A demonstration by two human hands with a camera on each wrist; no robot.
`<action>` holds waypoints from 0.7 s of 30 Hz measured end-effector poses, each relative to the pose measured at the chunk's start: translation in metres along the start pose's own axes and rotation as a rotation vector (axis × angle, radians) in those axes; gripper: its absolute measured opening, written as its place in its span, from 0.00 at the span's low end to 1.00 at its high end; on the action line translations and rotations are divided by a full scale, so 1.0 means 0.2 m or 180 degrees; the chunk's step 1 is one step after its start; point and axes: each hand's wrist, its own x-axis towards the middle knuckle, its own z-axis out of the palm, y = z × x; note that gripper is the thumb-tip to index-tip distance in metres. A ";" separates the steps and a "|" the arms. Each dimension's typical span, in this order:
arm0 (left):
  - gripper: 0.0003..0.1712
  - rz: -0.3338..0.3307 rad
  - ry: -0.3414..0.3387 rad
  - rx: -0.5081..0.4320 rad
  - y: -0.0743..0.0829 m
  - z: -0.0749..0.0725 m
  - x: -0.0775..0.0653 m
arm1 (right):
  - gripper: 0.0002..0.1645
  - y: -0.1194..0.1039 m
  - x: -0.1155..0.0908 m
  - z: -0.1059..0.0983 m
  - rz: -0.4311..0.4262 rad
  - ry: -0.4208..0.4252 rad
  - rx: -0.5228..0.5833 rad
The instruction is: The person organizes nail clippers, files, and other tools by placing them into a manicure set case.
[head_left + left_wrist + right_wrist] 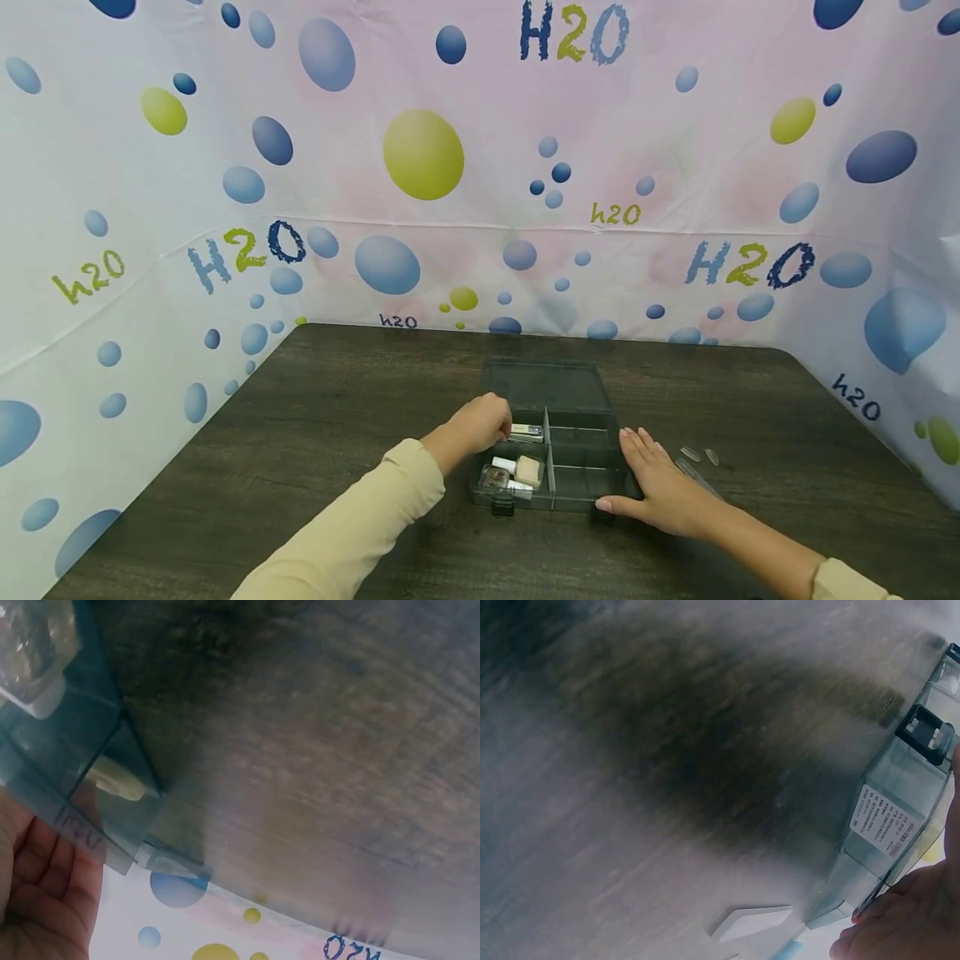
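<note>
A clear grey plastic organizer box [552, 479] stands on the table with its lid [543, 385] swung back. My left hand [480, 425] reaches over its left wall into the back left compartment, fingers curled; the fingertips are hidden, so a grip cannot be made out. Beside them lies a small flat item, pale with a dark end [527, 432]. The front left compartment holds a cream bottle [528, 472] and a glittery bottle [495, 477], both apparently with white caps. My right hand [663, 487] rests on the box's right side, fingers straight and thumb at the front corner.
Small clear plastic pieces [690, 454] and a longer clear strip [697, 477] lie right of the box, near my right hand. Black latches [924, 733] stick out from the box front. A printed curtain [420, 275] hangs behind the table.
</note>
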 end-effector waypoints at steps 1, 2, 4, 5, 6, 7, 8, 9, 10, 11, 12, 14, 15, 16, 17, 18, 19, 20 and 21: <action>0.06 0.0008 -0.0032 0.0065 0.00 0.00 0.00 | 0.65 0.00 0.00 0.00 0.0000 -0.0003 0.0012; 0.06 0.0006 -0.0072 0.0120 0.01 -0.01 0.01 | 0.65 0.00 0.00 0.00 -0.0002 -0.0003 0.0017; 0.06 -0.0007 -0.0138 0.0196 0.01 -0.02 0.01 | 0.65 0.00 0.00 0.00 -0.0007 0.0004 0.0023; 0.06 -0.0011 -0.0166 0.0220 0.01 -0.02 0.02 | 0.65 0.00 0.00 0.00 -0.0008 0.0005 0.0024; 0.06 -0.0012 -0.0187 0.0238 0.02 -0.02 0.02 | 0.65 0.00 0.00 0.00 -0.0010 0.0006 0.0027; 0.05 -0.0014 -0.0202 0.0245 0.02 -0.02 0.02 | 0.65 0.00 0.00 0.01 -0.0013 0.0009 0.0027; 0.05 -0.0008 -0.0195 0.0232 0.01 -0.02 0.02 | 0.65 0.00 0.00 0.01 -0.0016 0.0011 0.0026; 0.05 0.0001 -0.0172 0.0199 0.01 -0.02 0.01 | 0.65 0.00 0.00 0.01 -0.0019 0.0014 0.0022; 0.06 0.0012 -0.0137 0.0146 0.01 -0.02 0.01 | 0.65 0.00 0.00 0.01 -0.0021 0.0011 0.0025; 0.06 0.0023 -0.0090 0.0069 0.00 -0.02 0.00 | 0.65 0.00 0.00 0.01 -0.0024 0.0015 0.0019; 0.07 0.0045 -0.0024 -0.0026 0.00 -0.02 0.00 | 0.65 0.00 0.00 0.01 -0.0031 0.0022 0.0017; 0.07 0.0075 0.0163 -0.0206 -0.01 -0.02 -0.03 | 0.64 0.00 0.00 0.01 -0.0043 0.0035 0.0010; 0.07 0.0082 0.0267 -0.0281 -0.01 -0.02 -0.04 | 0.64 0.00 0.00 0.01 -0.0049 0.0038 0.0004; 0.08 0.0093 0.0377 -0.0333 -0.01 -0.02 -0.06 | 0.64 0.00 0.00 0.01 -0.0054 0.0038 0.0005; 0.09 0.0095 0.0489 -0.0364 -0.01 -0.02 -0.07 | 0.64 0.00 0.00 0.01 -0.0059 0.0042 0.0000; 0.11 0.0104 0.0601 -0.0372 -0.01 -0.02 -0.09 | 0.64 0.00 0.00 0.00 -0.0061 0.0040 0.0008; 0.14 0.0095 0.0695 -0.0367 -0.01 -0.02 -0.11 | 0.64 0.00 0.00 0.01 -0.0052 0.0038 0.0007; 0.18 0.0087 0.0764 -0.0359 0.00 -0.02 -0.13 | 0.64 0.01 0.00 0.01 -0.0044 0.0034 0.0012; 0.22 0.0079 0.0810 -0.0356 0.00 -0.02 -0.15 | 0.64 0.01 0.00 0.01 -0.0035 0.0030 0.0018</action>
